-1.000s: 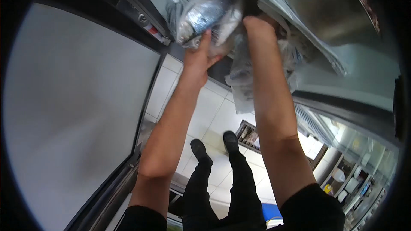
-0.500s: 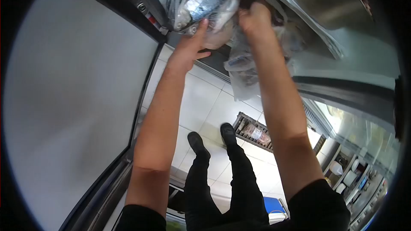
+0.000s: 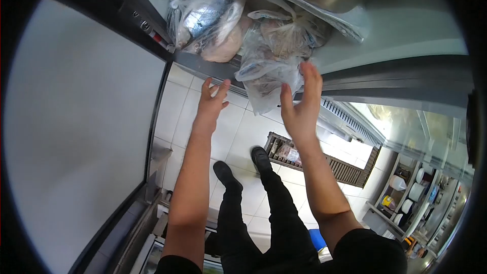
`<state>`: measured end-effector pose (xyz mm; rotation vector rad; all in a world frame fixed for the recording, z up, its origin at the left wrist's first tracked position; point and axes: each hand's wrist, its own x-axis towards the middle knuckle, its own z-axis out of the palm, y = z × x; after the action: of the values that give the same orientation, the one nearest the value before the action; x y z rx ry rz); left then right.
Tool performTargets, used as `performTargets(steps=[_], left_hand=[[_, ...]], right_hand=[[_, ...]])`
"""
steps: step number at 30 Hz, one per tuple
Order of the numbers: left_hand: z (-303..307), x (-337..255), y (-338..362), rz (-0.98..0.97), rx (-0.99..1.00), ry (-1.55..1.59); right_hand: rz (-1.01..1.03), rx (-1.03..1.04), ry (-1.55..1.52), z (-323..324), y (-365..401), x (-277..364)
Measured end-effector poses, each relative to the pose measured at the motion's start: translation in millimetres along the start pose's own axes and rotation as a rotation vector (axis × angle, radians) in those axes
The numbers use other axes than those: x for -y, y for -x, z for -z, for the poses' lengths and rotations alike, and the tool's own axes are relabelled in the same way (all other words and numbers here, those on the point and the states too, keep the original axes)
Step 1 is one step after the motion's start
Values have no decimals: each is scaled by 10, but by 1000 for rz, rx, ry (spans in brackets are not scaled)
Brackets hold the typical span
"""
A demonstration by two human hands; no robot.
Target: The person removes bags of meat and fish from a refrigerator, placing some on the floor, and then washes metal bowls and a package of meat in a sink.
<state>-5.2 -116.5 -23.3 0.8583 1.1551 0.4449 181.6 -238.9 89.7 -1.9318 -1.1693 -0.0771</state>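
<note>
The left hand [image 3: 213, 100] hangs open and empty under the shelf [image 3: 380, 78] edge below the fish bag [image 3: 203, 18], while the right hand [image 3: 300, 104], also open, sits just beside the meat bag [image 3: 266, 68] sagging over that edge (soft, slippery, probably heavy, so best cupped from beneath).

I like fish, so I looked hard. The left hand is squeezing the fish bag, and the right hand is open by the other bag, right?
Not quite. In the head view the left hand is open and empty, below the fish bag and apart from it, not squeezing it. The right hand is open by the other bag, as you said.
</note>
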Motion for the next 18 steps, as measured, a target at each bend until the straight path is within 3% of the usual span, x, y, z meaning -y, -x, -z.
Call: performTargets(steps=[1, 3, 5, 8, 11, 14, 17, 18], left_hand=[[-46, 55, 58, 3, -6, -8], [-151, 145, 167, 6, -17, -27], [-239, 269, 307, 43, -1, -27], [-232, 477, 547, 92, 36, -44], [-132, 651, 729, 168, 75, 37], [-32, 763, 775, 200, 167, 83], [-97, 692, 769, 165, 248, 150], [-171, 656, 763, 152, 270, 173]], right_hand=[[127, -28, 110, -53, -167, -36], [169, -91, 230, -262, -557, -157], [-91, 137, 450, -334, -956, -151], [-426, 431, 523, -390, -1404, -212], [-414, 173, 493, -530, -1415, -463], [-365, -123, 241, -536, -1384, -618], [-539, -491, -788, -537, -1473, -445], [-656, -475, -906, -418, -1466, -276]])
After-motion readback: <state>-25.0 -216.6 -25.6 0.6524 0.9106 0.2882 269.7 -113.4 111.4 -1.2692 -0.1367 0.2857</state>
